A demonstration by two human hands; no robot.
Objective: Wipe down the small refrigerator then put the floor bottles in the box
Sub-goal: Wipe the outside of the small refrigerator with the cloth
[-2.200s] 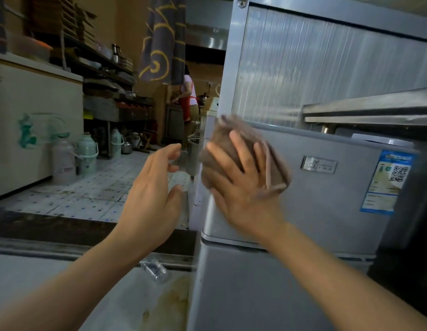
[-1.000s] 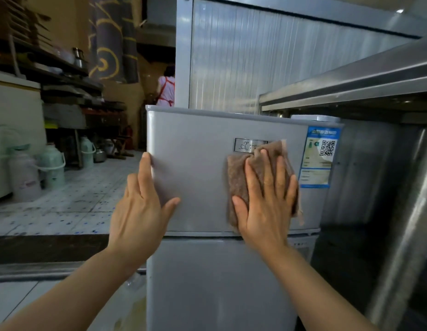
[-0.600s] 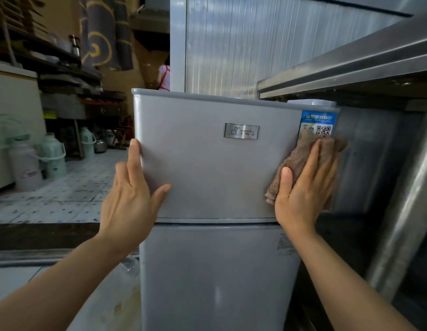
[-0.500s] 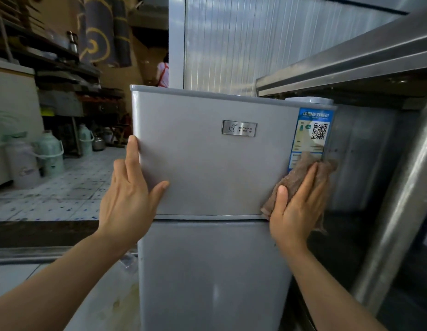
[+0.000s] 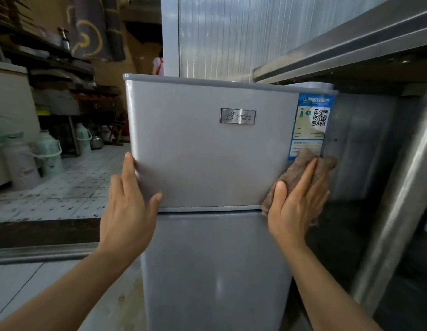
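Note:
A small silver two-door refrigerator fills the middle of the head view, with a metal badge and a blue label on its upper door. My left hand lies flat against the upper door's lower left edge, fingers apart. My right hand presses a brown cloth onto the upper door's lower right corner, just under the blue label. No floor bottle and no box shows near the fridge.
A steel table and its leg stand close on the right. Several thermos jugs sit on the tiled floor at left, by a white cabinet and dark shelves. A person stands far back.
My right hand has slid the cloth from the door's left part across to the right, then down below the blue label. My left hand moved onto the door's left edge and stayed.

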